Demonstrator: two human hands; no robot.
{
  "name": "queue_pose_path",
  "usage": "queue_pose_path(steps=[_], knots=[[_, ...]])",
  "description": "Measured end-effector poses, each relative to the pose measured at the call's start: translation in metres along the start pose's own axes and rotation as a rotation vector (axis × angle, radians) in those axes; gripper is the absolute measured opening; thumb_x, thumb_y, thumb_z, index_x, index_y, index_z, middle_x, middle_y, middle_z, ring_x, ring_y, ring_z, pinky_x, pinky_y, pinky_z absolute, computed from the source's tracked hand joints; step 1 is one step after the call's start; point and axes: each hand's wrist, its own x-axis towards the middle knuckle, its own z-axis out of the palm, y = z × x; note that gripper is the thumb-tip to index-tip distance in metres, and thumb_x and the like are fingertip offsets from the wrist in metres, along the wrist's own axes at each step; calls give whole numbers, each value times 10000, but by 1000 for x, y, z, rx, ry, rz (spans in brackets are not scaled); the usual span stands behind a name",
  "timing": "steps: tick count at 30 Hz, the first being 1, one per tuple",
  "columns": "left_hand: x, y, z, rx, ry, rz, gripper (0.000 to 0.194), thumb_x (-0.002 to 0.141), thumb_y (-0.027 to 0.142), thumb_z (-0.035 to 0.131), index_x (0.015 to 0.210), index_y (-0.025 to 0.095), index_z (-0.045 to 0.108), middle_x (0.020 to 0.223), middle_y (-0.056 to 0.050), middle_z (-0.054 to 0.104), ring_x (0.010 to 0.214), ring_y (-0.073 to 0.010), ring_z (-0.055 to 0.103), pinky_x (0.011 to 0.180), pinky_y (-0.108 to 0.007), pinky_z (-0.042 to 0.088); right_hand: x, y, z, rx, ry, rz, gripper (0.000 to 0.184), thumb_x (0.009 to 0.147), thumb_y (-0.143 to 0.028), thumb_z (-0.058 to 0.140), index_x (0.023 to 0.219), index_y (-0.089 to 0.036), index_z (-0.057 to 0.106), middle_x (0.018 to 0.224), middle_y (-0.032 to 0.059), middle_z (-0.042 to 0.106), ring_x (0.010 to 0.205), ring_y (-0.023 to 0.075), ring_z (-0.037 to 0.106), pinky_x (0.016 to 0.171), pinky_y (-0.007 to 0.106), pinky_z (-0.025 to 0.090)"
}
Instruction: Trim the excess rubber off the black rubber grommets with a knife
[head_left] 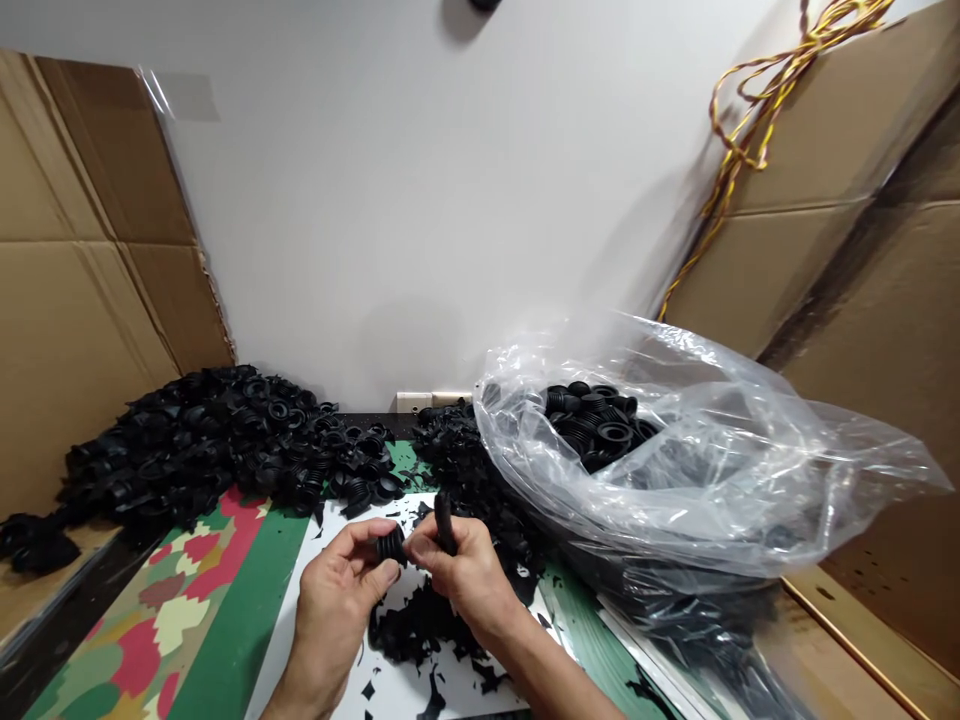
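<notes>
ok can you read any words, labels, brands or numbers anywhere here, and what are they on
There is no readable text in this view.
The wall plate is too small and blurred to show any marks.
The cardboard, clear plastic bag, patterned mat, rubber bellows and rubber strip show no legible writing.

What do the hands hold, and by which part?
The left hand grips a ribbed rubber bellows by its ribs; the right hand pinches a rubber strip near its lower end.
</notes>
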Motion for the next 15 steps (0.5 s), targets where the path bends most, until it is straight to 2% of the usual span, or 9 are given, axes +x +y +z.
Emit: queue_pose_path(steps=[3,7,15], knots=[[-1,0,-1,-81,-30,-75,304,577,199,784,864,152,696,783,-39,707,678,-148,626,622,-231,529,2,-3,-4,93,74,26,287,578,-397,740,593,-132,631,508,-34,494,380,36,276,368,208,173],[-1,1,-1,-177,-58,-171,323,606,223,792,900,143,685,803,-53,707,682,-144,637,608,-219,539,4,-5,-8,113,127,2,336,556,-426,757,611,-120,631,499,-45,480,361,24,273,355,198,170],[1,2,1,-264,-121,-188,279,667,199,760,925,125,688,878,-101,724,778,-183,663,609,-223,561,2,-6,-8,88,122,5,315,570,-403,760,629,-122,631,516,-38,491,385,29,289,359,192,187]])
